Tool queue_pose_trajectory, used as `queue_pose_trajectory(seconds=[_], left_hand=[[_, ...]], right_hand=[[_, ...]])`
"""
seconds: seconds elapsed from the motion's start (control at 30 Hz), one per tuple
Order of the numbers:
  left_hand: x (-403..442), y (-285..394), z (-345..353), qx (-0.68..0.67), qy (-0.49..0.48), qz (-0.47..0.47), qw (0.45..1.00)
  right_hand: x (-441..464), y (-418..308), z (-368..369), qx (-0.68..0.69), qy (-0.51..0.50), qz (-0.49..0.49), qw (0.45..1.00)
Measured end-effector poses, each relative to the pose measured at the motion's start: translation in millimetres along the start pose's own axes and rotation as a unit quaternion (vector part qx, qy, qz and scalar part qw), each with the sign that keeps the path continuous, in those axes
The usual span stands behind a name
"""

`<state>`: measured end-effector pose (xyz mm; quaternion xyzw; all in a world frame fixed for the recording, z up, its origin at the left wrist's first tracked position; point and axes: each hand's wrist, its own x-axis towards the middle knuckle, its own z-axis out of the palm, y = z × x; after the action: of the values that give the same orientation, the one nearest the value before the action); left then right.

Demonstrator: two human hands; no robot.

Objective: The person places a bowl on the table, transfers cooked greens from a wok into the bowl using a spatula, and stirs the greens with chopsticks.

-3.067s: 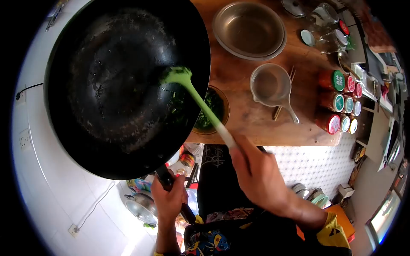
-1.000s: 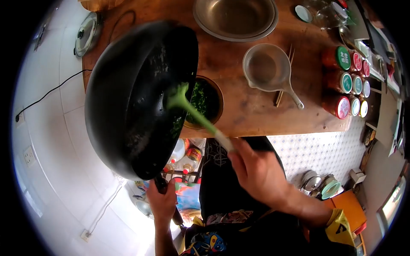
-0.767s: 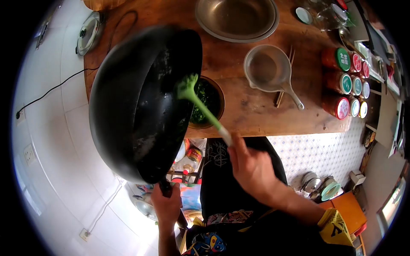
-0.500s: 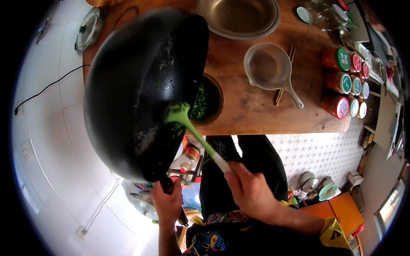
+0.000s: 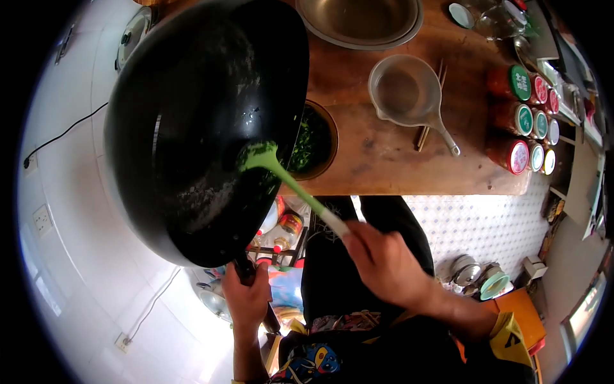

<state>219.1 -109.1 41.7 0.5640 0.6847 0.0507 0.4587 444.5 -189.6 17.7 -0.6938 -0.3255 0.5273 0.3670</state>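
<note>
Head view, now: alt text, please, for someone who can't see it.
The left hand holds a tilted black wok by its handle while the right hand holds a green spatula inside it. A bowl of chopped greens sits beside the wok on a wooden table.

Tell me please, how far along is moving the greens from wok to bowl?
Looks done: chopped greens lie in the bowl. In hand: the left hand holds the wok tilted; the right hand has the green spatula inside it. Left: green bits in the wok, probably to scrape out.
</note>
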Motion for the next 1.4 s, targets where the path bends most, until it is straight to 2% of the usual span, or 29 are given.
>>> queue_pose_trajectory(seconds=[0.1,0.17,0.33,0.4,0.47,0.53,0.63,0.73,0.8,0.87,0.97,1.07,1.17,1.27,1.4], left_hand=[[7.2,16.1,-3.2,0.002,-0.001,-0.035,0.999],[11.8,20.6,-7.5,-0.011,-0.003,-0.066,0.998],[20.6,25.2,-25.5,-0.048,-0.027,-0.107,0.993],[21.2,31.2,-33.0,-0.081,-0.065,-0.115,0.988],[20.5,37.1,-38.9,-0.087,-0.071,-0.112,0.987],[19.4,42.1,-44.2,-0.086,-0.062,-0.135,0.985],[21.0,36.0,-57.6,-0.066,-0.079,-0.127,0.987],[19.9,32.5,-60.5,-0.056,-0.091,-0.131,0.986],[20.0,32.1,-57.9,-0.048,-0.084,-0.129,0.987],[21.9,32.3,-52.3,-0.044,-0.080,-0.127,0.988],[27.3,34.2,-42.2,-0.016,-0.075,-0.106,0.991],[31.4,32.1,-33.0,0.030,-0.065,-0.081,0.994],[37.6,17.7,-24.7,0.103,-0.037,-0.031,0.994],[36.8,18.7,-19.8,0.135,-0.002,-0.024,0.991],[30.9,36.4,-14.0,0.148,-0.009,-0.073,0.986]], right_hand=[[18.3,19.1,-8.3,-0.037,0.017,-0.053,0.998],[20.1,27.0,-24.3,-0.048,-0.050,-0.060,0.996],[47.1,54.5,-41.8,-0.026,-0.139,-0.089,0.986],[60.3,65.2,-37.3,-0.018,-0.142,-0.168,0.975],[66.9,74.9,-53.8,-0.007,-0.203,-0.140,0.969],[72.0,77.8,-74.9,-0.065,-0.217,-0.159,0.961],[88.5,76.2,-100.4,-0.190,-0.177,-0.258,0.931],[100.8,50.0,-109.9,-0.151,-0.207,-0.211,0.943],[102.0,51.2,-98.4,-0.138,-0.190,-0.214,0.948],[97.9,45.3,-81.8,-0.115,-0.140,-0.159,0.971],[84.9,46.2,-61.4,-0.129,-0.101,-0.154,0.974],[64.0,54.1,-37.6,-0.107,-0.048,-0.148,0.982],[41.5,41.9,-21.2,-0.114,-0.001,-0.089,0.989],[34.0,32.9,-21.7,-0.081,0.013,-0.072,0.994],[49.5,33.6,-9.2,-0.082,0.091,-0.061,0.991]])
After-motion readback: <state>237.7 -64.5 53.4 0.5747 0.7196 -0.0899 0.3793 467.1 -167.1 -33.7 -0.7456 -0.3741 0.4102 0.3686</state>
